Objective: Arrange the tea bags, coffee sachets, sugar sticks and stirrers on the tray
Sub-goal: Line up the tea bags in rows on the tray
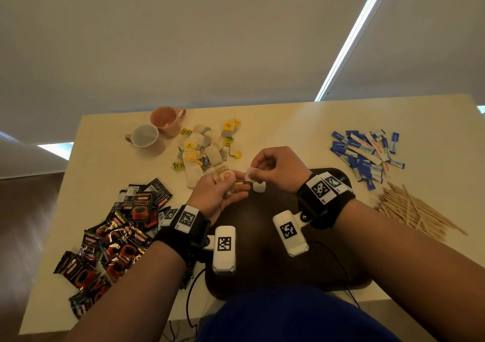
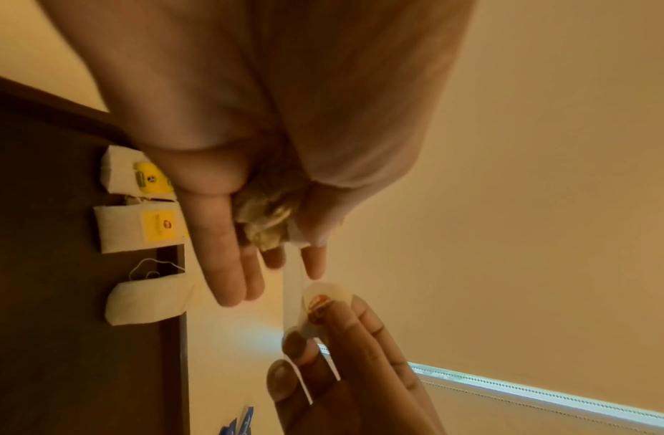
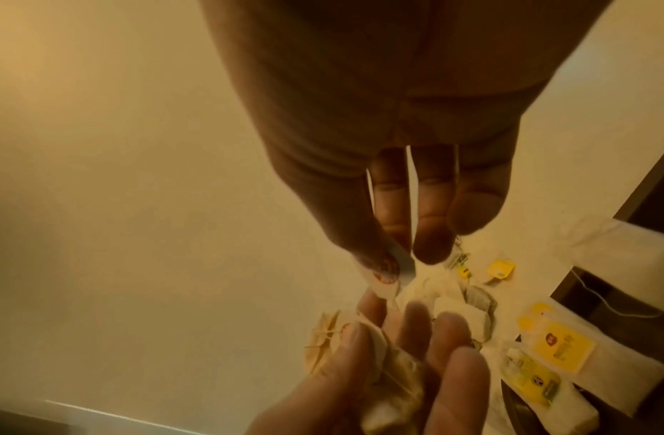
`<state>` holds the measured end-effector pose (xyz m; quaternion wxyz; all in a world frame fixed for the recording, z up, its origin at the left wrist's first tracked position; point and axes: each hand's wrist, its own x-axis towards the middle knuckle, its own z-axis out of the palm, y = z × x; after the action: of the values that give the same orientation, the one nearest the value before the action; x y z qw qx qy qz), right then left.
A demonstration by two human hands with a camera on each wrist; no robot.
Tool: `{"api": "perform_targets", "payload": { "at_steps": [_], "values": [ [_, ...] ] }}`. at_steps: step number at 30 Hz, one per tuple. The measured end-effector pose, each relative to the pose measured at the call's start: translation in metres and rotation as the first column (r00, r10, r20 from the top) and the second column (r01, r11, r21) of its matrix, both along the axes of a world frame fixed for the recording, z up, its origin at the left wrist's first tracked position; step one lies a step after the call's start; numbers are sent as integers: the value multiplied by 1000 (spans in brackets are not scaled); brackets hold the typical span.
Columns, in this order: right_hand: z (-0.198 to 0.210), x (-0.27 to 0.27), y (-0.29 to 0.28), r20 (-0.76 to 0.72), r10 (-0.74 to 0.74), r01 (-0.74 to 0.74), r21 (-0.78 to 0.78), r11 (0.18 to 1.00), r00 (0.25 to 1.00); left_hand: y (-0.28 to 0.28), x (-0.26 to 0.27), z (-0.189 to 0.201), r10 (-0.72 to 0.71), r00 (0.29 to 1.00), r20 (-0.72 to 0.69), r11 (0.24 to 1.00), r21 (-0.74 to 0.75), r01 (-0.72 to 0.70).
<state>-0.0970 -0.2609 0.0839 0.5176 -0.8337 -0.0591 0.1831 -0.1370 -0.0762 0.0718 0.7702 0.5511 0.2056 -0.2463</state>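
Observation:
A dark brown tray (image 1: 265,239) lies at the table's near edge. Both hands hover over its far rim. My left hand (image 1: 231,187) lies palm up and grips a crumpled brownish tea bag (image 2: 267,217) under its thumb. My right hand (image 1: 256,173) pinches that bag's round white paper tag (image 2: 324,297), a short way to the right of the left palm. A paper strip (image 2: 291,282) joins tag and bag. Three white tea bags (image 2: 136,229) lie in a row along the tray's (image 2: 62,353) far edge. Two of them show yellow tags.
A loose tea bag pile (image 1: 204,147) lies beyond the hands, with two pink mugs (image 1: 157,129) at the back left. Coffee sachets (image 1: 118,226) spread at the left, blue sugar sticks (image 1: 364,153) at the back right, and wooden stirrers (image 1: 414,210) on the right.

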Motion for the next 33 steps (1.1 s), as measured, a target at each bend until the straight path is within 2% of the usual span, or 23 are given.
{"api": "perform_targets", "payload": {
  "at_steps": [4,9,17,23,33],
  "values": [
    [6,-4,-12,-4,-15,15,5,1000,1000,-7,-1,2,9,1000,23,999,45,-11],
    [11,-6,-19,-41,33,-33,2,999,999,-9,2,3,98,994,57,989,109,-104],
    [8,-5,-11,-56,58,-58,-9,998,997,-6,-1,6,35,993,115,993,108,-48],
    [8,-8,-14,-53,45,-46,-27,999,998,5,0,-2,106,986,127,973,189,-129],
    [6,-9,-10,-19,73,-72,50,996,997,0,-3,4,75,986,147,989,114,-93]
  ]
}}
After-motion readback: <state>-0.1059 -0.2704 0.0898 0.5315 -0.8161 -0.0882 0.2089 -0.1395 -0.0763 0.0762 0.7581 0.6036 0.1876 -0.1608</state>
